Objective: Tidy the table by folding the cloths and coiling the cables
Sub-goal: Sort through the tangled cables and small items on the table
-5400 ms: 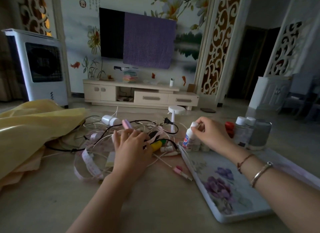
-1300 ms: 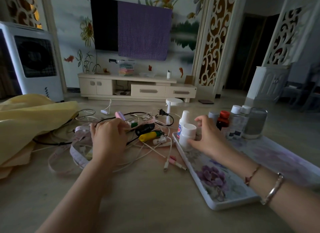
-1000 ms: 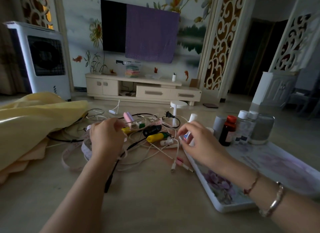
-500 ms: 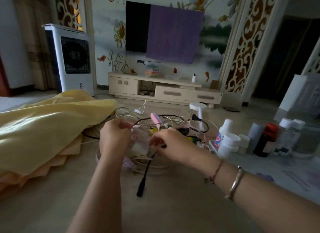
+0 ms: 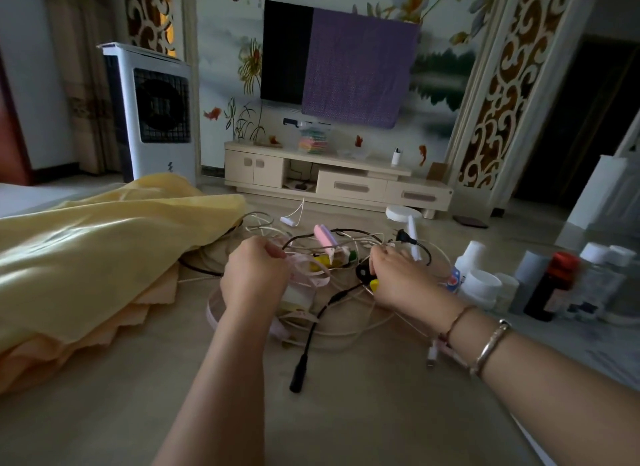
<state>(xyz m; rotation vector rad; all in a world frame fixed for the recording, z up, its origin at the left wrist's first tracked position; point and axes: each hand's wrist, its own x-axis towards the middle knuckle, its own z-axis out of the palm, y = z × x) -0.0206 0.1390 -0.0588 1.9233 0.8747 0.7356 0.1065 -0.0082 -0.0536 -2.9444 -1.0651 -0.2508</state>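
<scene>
A tangle of white and black cables point(image 5: 332, 313) lies in the middle of the table, mixed with a pink tape and small pink, yellow and black items. My left hand point(image 5: 254, 275) is curled at the left side of the tangle and pinches pale strands of it. My right hand point(image 5: 398, 278) is curled on the right side, gripping cables beside a black and yellow piece. One black cable end point(image 5: 297, 382) trails toward me. A crumpled yellow cloth point(image 5: 97, 250) lies over a peach cloth point(image 5: 69, 347) at the left.
Several bottles and jars point(image 5: 540, 285) stand on a floral tray point(image 5: 609, 365) at the right. A small white lamp point(image 5: 405, 216) stands behind the cables. Beyond the table are a TV cabinet point(image 5: 332, 181) and a white air cooler point(image 5: 152, 112).
My right hand left the bottles on the tray and moved left into the cable tangle. My left hand stayed on the tangle. The view swung left.
</scene>
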